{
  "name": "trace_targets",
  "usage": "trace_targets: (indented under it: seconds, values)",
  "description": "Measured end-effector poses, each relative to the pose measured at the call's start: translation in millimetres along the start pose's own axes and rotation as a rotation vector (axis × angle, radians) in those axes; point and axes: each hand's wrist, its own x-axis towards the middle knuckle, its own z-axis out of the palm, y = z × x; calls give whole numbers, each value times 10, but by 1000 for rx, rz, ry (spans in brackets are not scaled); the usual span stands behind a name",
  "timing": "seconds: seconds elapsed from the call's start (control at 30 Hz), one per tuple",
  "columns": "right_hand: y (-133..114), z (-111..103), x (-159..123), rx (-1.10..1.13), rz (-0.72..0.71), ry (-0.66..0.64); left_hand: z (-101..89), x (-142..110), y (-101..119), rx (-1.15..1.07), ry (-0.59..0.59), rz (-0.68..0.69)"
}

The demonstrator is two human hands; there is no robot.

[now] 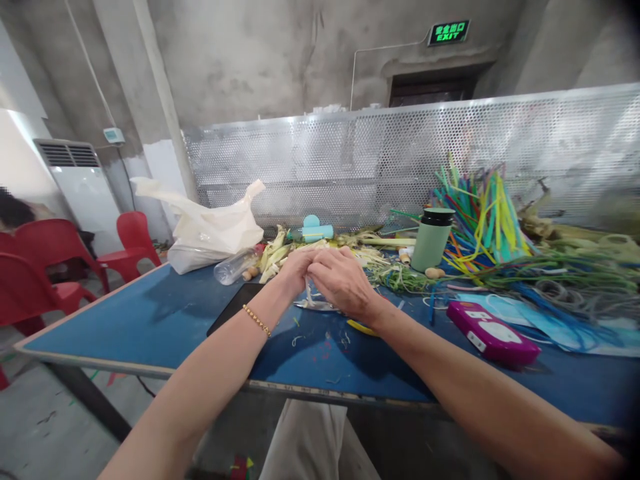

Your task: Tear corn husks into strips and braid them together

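Curling close together, the left hand point(300, 265) and right hand point(346, 283) are half-closed (whether the thin, whitish, fibrous strip point(309, 292) just below is gripped cannot be told). Over the flat blue tabletop point(150, 313), strip-handling seems under way; steady fingertip control is likely needed next.

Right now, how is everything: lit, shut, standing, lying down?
Left hand, fingers bent, touching the other
Right hand, fingers bent, grip hidden
Exit sign, lit green
Light-green tumbler, upright, lidded
Clear plastic bottle, lying on its side
White plastic bag, crumpled
Magenta box, lying flat
Black slab, lying flat
Floor-standing air conditioner, upright; can't tell if running
Red plastic chairs, upright
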Motion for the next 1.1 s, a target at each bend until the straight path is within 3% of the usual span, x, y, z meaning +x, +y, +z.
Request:
trace_targets:
  seconds: [0.07, 0.2, 0.27, 0.33, 0.4, 0.57, 0.87, 1.1]
  values:
    - [29, 26, -21, 165, 144, 56, 19, -34, 12, -9, -16, -22]
    - [96, 45, -24, 563, 608, 208, 78, -82, 47, 11, 15, -65]
    - [151, 19, -15, 597, 777, 256, 105, -99, 73, 25, 21, -98]
    - [225, -16, -15, 486, 868, 263, 122, -114, 100, 37, 16, -115]
    - [310, -39, -27, 398, 908, 233, 131, -124, 122, 47, 9, -128]
    - [450, -17, -68, 439, 908, 243, 137, -126, 132, 23, -10, -91]
    - [423, 43, -93, 426, 887, 142, 151, -160, 163, 142, -75, -155]
    - [370, 72, -106, 423, 846, 165, 124, -181, 176, 152, -160, -130]
